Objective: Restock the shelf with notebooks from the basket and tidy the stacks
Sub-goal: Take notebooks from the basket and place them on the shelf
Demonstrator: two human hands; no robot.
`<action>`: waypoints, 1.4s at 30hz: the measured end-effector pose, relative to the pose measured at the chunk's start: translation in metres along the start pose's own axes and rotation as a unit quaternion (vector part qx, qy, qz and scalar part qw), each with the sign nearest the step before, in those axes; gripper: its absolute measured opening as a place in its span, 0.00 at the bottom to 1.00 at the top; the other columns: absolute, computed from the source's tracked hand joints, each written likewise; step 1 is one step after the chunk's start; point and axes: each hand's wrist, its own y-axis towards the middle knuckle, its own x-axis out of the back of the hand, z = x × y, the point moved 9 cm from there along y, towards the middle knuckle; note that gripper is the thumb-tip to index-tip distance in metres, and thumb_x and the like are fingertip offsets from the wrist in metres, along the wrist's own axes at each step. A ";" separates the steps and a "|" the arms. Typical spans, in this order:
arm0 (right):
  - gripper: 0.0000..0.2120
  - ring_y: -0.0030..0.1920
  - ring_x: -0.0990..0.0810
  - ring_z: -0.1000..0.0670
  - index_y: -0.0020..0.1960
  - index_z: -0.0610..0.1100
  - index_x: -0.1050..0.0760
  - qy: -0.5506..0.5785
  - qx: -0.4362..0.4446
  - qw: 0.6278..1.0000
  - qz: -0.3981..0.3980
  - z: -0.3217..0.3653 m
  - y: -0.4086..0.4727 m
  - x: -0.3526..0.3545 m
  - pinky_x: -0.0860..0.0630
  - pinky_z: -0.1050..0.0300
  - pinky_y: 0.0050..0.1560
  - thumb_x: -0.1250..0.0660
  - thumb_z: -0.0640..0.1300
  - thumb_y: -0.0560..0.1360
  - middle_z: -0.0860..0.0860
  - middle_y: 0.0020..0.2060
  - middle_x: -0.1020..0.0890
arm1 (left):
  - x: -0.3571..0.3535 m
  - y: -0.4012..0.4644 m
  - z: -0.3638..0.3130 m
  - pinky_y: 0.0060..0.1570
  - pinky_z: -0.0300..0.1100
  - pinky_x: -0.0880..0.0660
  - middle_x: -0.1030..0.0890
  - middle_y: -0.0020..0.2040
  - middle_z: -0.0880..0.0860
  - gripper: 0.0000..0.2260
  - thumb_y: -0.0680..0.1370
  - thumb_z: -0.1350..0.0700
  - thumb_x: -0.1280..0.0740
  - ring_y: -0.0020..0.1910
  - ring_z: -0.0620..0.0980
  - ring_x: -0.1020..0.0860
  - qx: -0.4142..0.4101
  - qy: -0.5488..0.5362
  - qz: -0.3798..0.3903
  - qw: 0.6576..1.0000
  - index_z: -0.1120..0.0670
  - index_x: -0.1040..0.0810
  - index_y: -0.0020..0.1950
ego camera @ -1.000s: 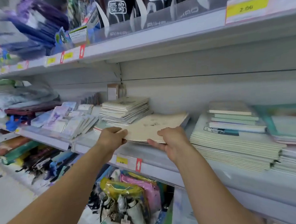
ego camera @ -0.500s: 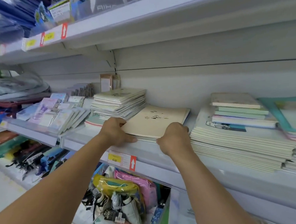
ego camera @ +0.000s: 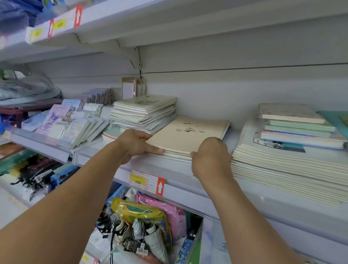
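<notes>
White shop shelf (ego camera: 171, 169); left hand (ego camera: 133, 145) and right hand (ego camera: 210, 160), each grip curled on cream notebook stack (ego camera: 187, 135)

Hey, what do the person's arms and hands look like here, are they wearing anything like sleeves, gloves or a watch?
Both arms are bare from the bottom edge of the picture to the fingers: no sleeves show. The left hand and the right hand wear no gloves. No watch, bracelet or ring shows on the sides that face the camera. Anything worn above the forearms lies out of view.
</notes>
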 end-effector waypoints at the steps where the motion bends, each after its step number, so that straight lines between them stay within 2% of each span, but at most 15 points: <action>1: 0.20 0.52 0.18 0.43 0.64 0.32 0.28 -0.007 0.002 1.000 -0.009 0.000 0.000 0.002 0.33 0.61 0.38 0.30 0.38 0.75 0.42 0.54 0.18 | 0.001 0.001 0.001 0.58 0.43 0.22 0.15 0.51 0.54 0.46 0.38 0.50 0.17 0.51 0.51 0.17 0.004 -0.002 -0.015 1.000 0.58 0.18 0.56; 7: 0.29 0.57 0.20 0.40 0.72 0.29 0.39 -0.045 0.017 0.999 -0.021 0.002 -0.008 0.010 0.23 0.53 0.50 0.35 0.27 0.73 0.39 0.58 0.21 | -0.006 0.000 0.001 0.42 0.37 0.19 0.16 0.52 0.54 0.45 0.45 0.56 0.14 0.47 0.50 0.16 0.027 0.003 -0.006 1.000 0.58 0.21 0.61; 11: 0.29 0.57 0.20 0.41 0.72 0.29 0.39 -0.049 0.014 0.999 -0.008 0.002 -0.007 0.010 0.26 0.56 0.45 0.33 0.29 0.73 0.39 0.58 0.22 | -0.008 -0.004 -0.004 0.40 0.40 0.18 0.18 0.56 0.54 0.41 0.55 0.60 0.16 0.44 0.51 0.16 0.006 0.057 -0.023 0.998 0.58 0.25 0.66; 16: 0.24 0.49 0.18 0.45 0.65 0.31 0.28 -0.088 0.019 0.996 0.002 0.004 -0.005 0.007 0.30 0.61 0.39 0.30 0.29 0.70 0.43 0.49 0.19 | -0.008 -0.007 -0.008 0.42 0.42 0.18 0.16 0.47 0.51 0.29 0.60 0.58 0.17 0.36 0.49 0.18 -0.028 0.112 -0.033 0.993 0.57 0.21 0.59; 18: 0.18 0.47 0.18 0.44 0.60 0.33 0.25 -0.086 0.026 0.996 -0.004 0.005 -0.007 0.009 0.30 0.60 0.39 0.32 0.28 0.70 0.43 0.45 0.21 | -0.008 -0.008 -0.009 0.43 0.43 0.18 0.16 0.49 0.52 0.33 0.60 0.56 0.17 0.40 0.51 0.17 -0.036 0.124 -0.034 0.991 0.58 0.22 0.62; 22: 0.17 0.53 0.19 0.40 0.60 0.32 0.27 -0.075 0.040 0.996 -0.015 0.013 -0.020 0.018 0.27 0.56 0.42 0.34 0.28 0.72 0.39 0.54 0.20 | 0.002 -0.026 -0.020 0.53 0.37 0.27 0.20 0.59 0.53 0.36 0.63 0.52 0.18 0.55 0.52 0.21 -0.083 0.223 -0.082 0.968 0.58 0.25 0.67; 24: 0.19 0.56 0.20 0.39 0.63 0.34 0.30 -0.093 0.095 0.990 -0.055 0.034 -0.038 0.033 0.25 0.54 0.48 0.32 0.34 0.74 0.40 0.59 0.23 | 0.016 -0.052 -0.034 0.53 0.36 0.30 0.20 0.60 0.52 0.34 0.65 0.47 0.20 0.56 0.51 0.22 -0.155 0.253 -0.139 0.945 0.56 0.25 0.68; 26: 0.16 0.54 0.20 0.40 0.63 0.39 0.30 -0.094 0.214 0.963 -0.136 0.072 -0.077 0.050 0.25 0.51 0.49 0.33 0.40 0.76 0.43 0.60 0.26 | 0.038 -0.093 -0.029 0.48 0.36 0.27 0.19 0.54 0.48 0.25 0.69 0.46 0.23 0.47 0.47 0.21 -0.230 0.197 -0.210 0.930 0.53 0.23 0.63; 28: 0.10 0.47 0.20 0.43 0.57 0.44 0.25 0.005 0.358 0.921 -0.154 0.107 -0.126 0.044 0.27 0.52 0.45 0.35 0.45 0.77 0.48 0.52 0.21 | 0.062 -0.141 0.005 0.40 0.31 0.27 0.18 0.44 0.45 0.13 0.73 0.48 0.27 0.38 0.42 0.22 -0.258 0.137 -0.287 0.912 0.52 0.20 0.54; 31: 0.08 0.36 0.21 0.49 0.42 0.45 0.22 0.090 0.404 0.905 0.098 0.098 -0.187 -0.057 0.25 0.53 0.39 0.34 0.49 0.75 0.54 0.30 0.21 | 0.086 -0.190 0.144 0.36 0.30 0.28 0.21 0.35 0.45 0.05 0.74 0.52 0.29 0.34 0.41 0.23 -0.105 0.096 -0.329 0.934 0.52 0.21 0.41; 33: 0.11 0.35 0.19 0.47 0.41 0.43 0.20 -0.019 0.380 0.858 0.346 0.048 -0.239 -0.161 0.21 0.49 0.40 0.30 0.50 0.75 0.51 0.29 0.21 | 0.085 -0.225 0.274 0.38 0.39 0.25 0.20 0.33 0.49 0.06 0.74 0.54 0.28 0.33 0.49 0.23 0.090 0.036 -0.268 0.959 0.54 0.20 0.38; 35: 0.13 0.39 0.17 0.42 0.46 0.40 0.19 -0.139 0.302 0.773 0.540 -0.037 -0.294 -0.239 0.19 0.50 0.40 0.28 0.51 0.74 0.44 0.36 0.17 | 0.065 -0.281 0.392 0.32 0.41 0.27 0.21 0.32 0.55 0.06 0.75 0.58 0.28 0.31 0.53 0.24 0.273 -0.007 -0.190 0.943 0.59 0.20 0.41; 38: 0.23 0.51 0.19 0.45 0.59 0.38 0.21 -0.219 0.206 0.737 0.606 -0.152 -0.344 -0.300 0.24 0.57 0.48 0.23 0.50 0.70 0.44 0.54 0.18 | 0.031 -0.356 0.501 0.28 0.39 0.32 0.26 0.33 0.56 0.08 0.77 0.57 0.32 0.27 0.51 0.29 0.432 -0.053 -0.125 0.892 0.62 0.22 0.47; 40: 0.36 0.63 0.24 0.46 0.70 0.41 0.29 -0.219 0.151 0.749 0.607 -0.206 -0.362 -0.324 0.27 0.57 0.59 0.21 0.50 0.67 0.46 0.65 0.24 | 0.014 -0.373 0.522 0.33 0.40 0.29 0.26 0.37 0.54 0.05 0.78 0.56 0.35 0.31 0.50 0.27 0.451 -0.057 -0.068 0.888 0.58 0.26 0.49; 42: 0.50 0.70 0.30 0.45 0.76 0.43 0.39 -0.280 0.156 0.723 0.612 -0.245 -0.373 -0.344 0.30 0.54 0.65 0.19 0.55 0.63 0.49 0.72 0.32 | 0.019 -0.376 0.530 0.33 0.41 0.26 0.23 0.44 0.55 0.04 0.77 0.57 0.34 0.39 0.53 0.23 0.437 -0.024 -0.077 0.896 0.55 0.27 0.49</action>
